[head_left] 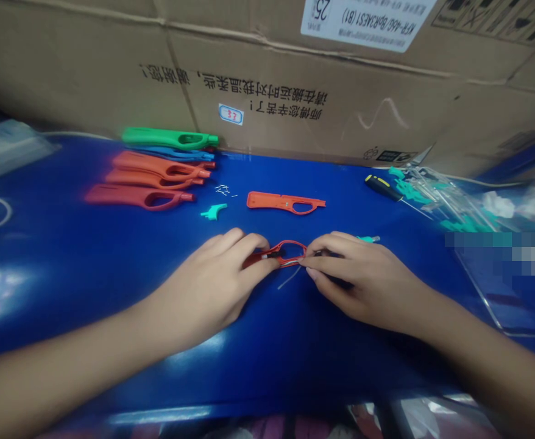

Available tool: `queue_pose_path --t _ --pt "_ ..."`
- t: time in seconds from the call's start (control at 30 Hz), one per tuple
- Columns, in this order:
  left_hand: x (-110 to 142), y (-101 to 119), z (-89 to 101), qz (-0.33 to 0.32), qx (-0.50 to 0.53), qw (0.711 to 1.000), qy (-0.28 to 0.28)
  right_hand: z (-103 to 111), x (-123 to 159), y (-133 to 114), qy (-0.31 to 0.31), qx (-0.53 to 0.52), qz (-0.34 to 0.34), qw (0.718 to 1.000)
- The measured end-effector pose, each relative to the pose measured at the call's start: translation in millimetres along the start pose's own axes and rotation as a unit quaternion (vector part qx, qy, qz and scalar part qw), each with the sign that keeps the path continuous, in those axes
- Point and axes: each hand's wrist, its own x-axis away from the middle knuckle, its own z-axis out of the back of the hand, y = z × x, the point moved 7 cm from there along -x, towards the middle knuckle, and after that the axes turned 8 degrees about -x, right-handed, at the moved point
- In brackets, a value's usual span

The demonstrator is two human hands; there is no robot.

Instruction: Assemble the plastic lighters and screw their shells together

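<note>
Far side is taken up by a cardboard box (112, 67), contents hidden. Orange shell (275, 249) is held btwn both hands, near ctr of the blue table (267, 372): L end is gripped by the left hand (222, 274), R end is pinched in the fingertips of the right hand (354, 274). A dark part (279, 252) is partly seen inside; a thin wire (288, 278) is left hanging out on the near side. Whether wire is pinched too can't be told. Loose orange half-shell (270, 201) is laid just beyond, w/ pins (222, 190) and teal trigger (214, 211) to its L.
</note>
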Motion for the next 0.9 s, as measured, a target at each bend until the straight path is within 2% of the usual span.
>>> queue_pose_path --t 0.9 --pt "0.2 0.7 -0.4 0.009 0.016 1.000 -0.012 0.1 -2.0 -0.4 0.029 -0.085 -0.014 0.996"
